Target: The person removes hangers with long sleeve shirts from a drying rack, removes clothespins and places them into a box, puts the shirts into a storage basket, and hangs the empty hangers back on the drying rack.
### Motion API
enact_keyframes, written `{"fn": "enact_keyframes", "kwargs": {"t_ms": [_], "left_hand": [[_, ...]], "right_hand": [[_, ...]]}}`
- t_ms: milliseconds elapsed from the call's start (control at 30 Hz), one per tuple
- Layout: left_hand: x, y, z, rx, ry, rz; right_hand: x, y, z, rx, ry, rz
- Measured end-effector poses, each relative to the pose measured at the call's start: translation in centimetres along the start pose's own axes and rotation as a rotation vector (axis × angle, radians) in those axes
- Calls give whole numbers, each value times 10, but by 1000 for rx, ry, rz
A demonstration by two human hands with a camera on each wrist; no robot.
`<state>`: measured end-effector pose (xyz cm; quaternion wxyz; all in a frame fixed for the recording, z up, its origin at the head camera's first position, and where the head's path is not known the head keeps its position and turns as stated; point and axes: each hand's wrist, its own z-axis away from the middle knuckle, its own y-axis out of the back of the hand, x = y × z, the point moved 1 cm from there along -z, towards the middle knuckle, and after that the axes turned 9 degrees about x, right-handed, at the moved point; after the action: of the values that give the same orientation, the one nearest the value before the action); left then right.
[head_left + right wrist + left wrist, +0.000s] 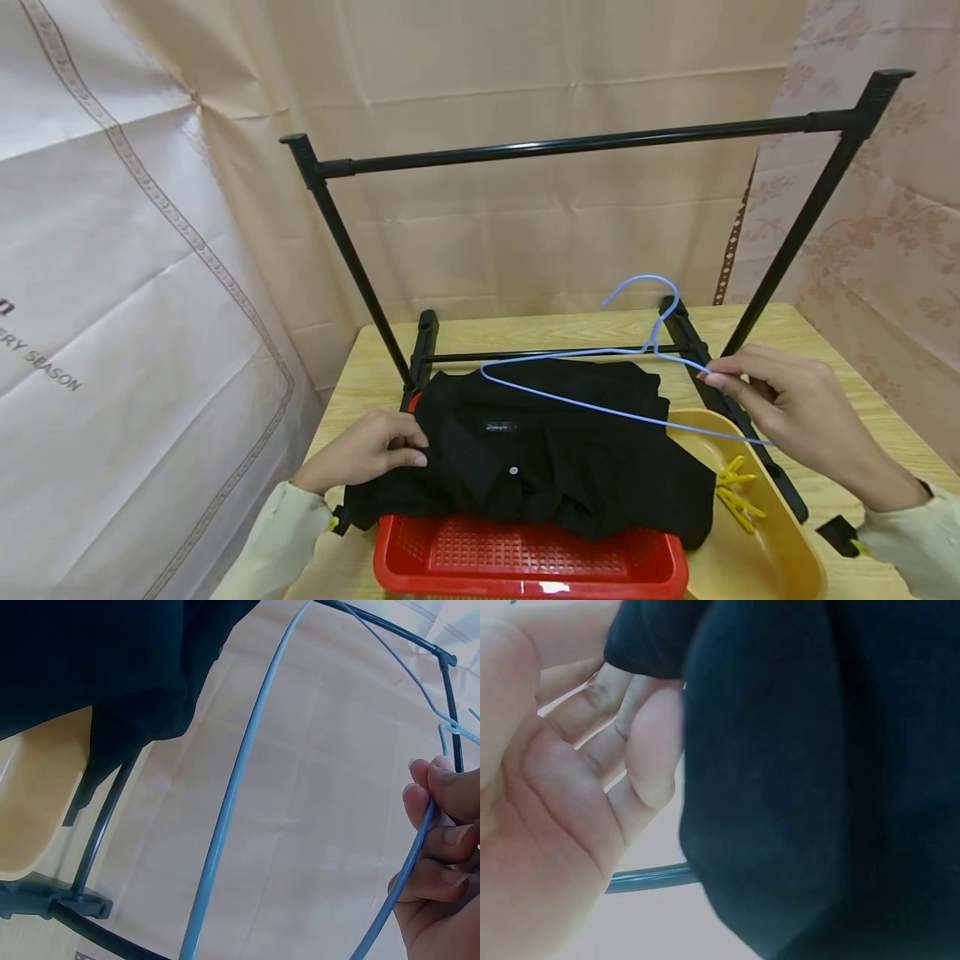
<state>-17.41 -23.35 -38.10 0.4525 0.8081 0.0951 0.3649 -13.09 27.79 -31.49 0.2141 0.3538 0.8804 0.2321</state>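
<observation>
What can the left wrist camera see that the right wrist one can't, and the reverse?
Only the left wrist view shows the left hand, at the edge of the black garment. Only the right wrist view shows the right hand, the blue hanger it grips and part of the yellow tray. Both show the black garment and some dark tubing.

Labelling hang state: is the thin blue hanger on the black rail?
No, right-hand fingers pinch the hanger, its hook below the rail.
</observation>
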Motion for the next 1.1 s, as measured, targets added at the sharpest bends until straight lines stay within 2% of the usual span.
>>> {"fn": "enact_keyframes", "kwargs": {"t_ms": [133, 300, 467, 600, 833, 1000, 1100], "left_hand": [[1, 1, 0, 5, 18, -5], [-3, 2, -1, 3, 91, 28], [-8, 6, -2, 69, 104, 48], [-11, 15, -4, 186, 104, 26], [-16, 46, -16, 449, 146, -39], [-22, 70, -31, 642, 255, 45], [-26, 81, -37, 735, 311, 101]], "right_hand": [[0, -1, 1, -9, -12, 12], [1, -2, 1, -13, -16, 12], [1, -3, 2, -14, -22, 11], [2, -3, 3, -14, -24, 6], [3, -2, 1, -5, -6, -10], [3, -2, 1, -7, -15, 0], [2, -3, 2, -14, -30, 10]]}}
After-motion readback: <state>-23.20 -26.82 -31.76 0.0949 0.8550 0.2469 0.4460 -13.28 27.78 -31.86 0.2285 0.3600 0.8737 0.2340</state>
